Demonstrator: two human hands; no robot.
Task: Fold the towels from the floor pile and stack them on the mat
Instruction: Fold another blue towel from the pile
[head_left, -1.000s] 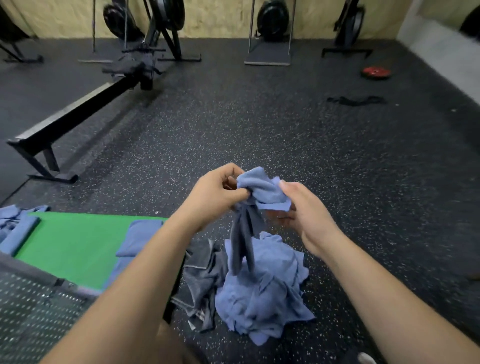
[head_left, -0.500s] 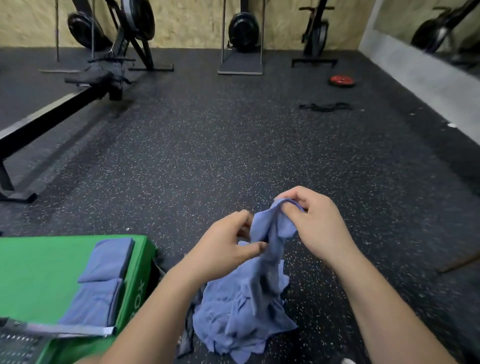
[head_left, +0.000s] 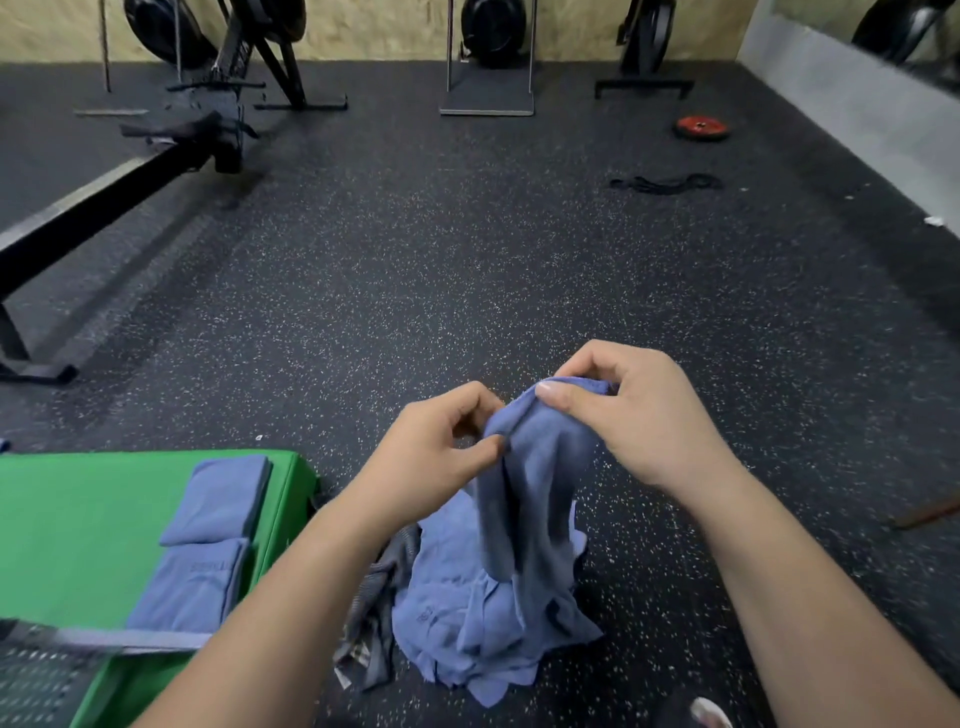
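Note:
A blue towel (head_left: 535, 483) hangs bunched between both hands above the floor pile (head_left: 483, 623) of blue and grey towels. My left hand (head_left: 431, 457) pinches the towel's upper edge on its left side. My right hand (head_left: 634, 415) grips the top of the same towel, thumb over the cloth. The towel's lower end still touches the pile. On the green mat (head_left: 78, 525) at the lower left lie two folded blue towels (head_left: 208, 545), end to end near the mat's right edge.
Dark speckled rubber floor all round. A rowing machine (head_left: 104, 202) runs along the left. Exercise machines stand at the back wall. A red weight plate (head_left: 701, 127) and a black band (head_left: 665, 183) lie at the far right. A perforated grey surface (head_left: 36, 680) sits at the bottom left.
Both hands have worked along the towel's top edge and spread slightly apart. The view has swung right, so the mat and folded towels sit further left.

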